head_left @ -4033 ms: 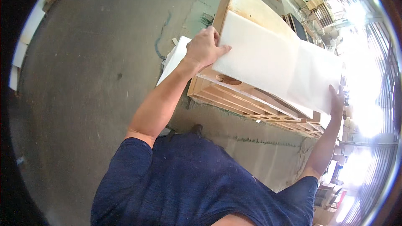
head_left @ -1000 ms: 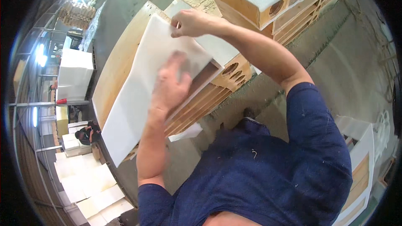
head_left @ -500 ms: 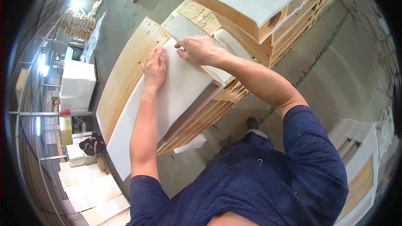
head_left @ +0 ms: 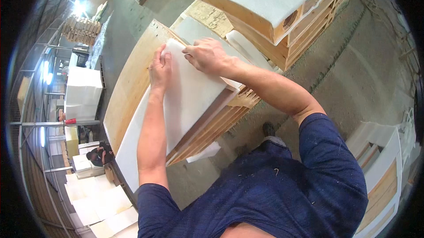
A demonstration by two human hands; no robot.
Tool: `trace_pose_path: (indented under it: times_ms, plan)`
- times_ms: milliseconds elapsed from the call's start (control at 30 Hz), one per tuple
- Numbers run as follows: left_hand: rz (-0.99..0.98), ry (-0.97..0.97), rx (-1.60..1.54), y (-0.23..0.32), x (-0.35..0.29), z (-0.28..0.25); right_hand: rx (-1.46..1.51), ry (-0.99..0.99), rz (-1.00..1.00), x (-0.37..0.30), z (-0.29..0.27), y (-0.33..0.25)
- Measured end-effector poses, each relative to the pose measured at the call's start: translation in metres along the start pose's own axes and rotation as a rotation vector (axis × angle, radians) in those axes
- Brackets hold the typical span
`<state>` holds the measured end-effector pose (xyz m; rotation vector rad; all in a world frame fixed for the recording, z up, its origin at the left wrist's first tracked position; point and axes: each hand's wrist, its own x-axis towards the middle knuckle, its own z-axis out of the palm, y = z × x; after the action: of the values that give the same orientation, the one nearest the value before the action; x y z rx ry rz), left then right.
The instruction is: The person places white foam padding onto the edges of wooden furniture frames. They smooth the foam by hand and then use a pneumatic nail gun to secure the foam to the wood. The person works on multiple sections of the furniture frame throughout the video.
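Observation:
A white foam sheet [head_left: 194,90] lies over part of a curved plywood frame [head_left: 132,77]. My left hand [head_left: 160,69] rests along the sheet's left edge near its far corner, fingers stretched out toward the bare plywood. Just right of it, my right hand [head_left: 206,56] is closed, its curled fingers pinching the sheet's far right edge. What lies inside the right fingers is mostly hidden. Below the sheet's near right edge, the wooden ribs [head_left: 212,127] of the frame show.
Another plywood frame stack with a white foam top [head_left: 278,0] stands at the far right. A foam-edged wooden frame [head_left: 375,185] is at the lower right. White blocks [head_left: 84,92] and foam sheets [head_left: 101,202] lie left, near a person in dark clothes [head_left: 99,155].
My left hand has shifted slightly left, and its fingers lie closer to the sheet's edge. My right hand has moved a little right, still closed at the far edge.

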<state>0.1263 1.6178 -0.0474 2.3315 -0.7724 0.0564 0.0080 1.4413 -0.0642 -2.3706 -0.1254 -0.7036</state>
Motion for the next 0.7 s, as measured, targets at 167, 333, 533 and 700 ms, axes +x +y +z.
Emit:
trace_pose_path:
  times_ms: [167,333,533,700]
  plan:
    - [0.084,-0.023,0.446,-0.001,-0.001,0.005,-0.025,-0.200,0.134,0.001,-0.001,0.001]
    - [0.306,-0.071,0.530,-0.015,-0.009,0.008,-0.096,-0.316,0.158,-0.002,-0.015,-0.007]
    - [0.334,-0.388,0.543,0.046,-0.099,0.001,0.100,-0.075,0.070,-0.088,-0.056,-0.006]
    - [0.387,-0.334,0.615,0.065,-0.128,0.008,-0.034,0.068,-0.179,-0.126,-0.041,-0.001]
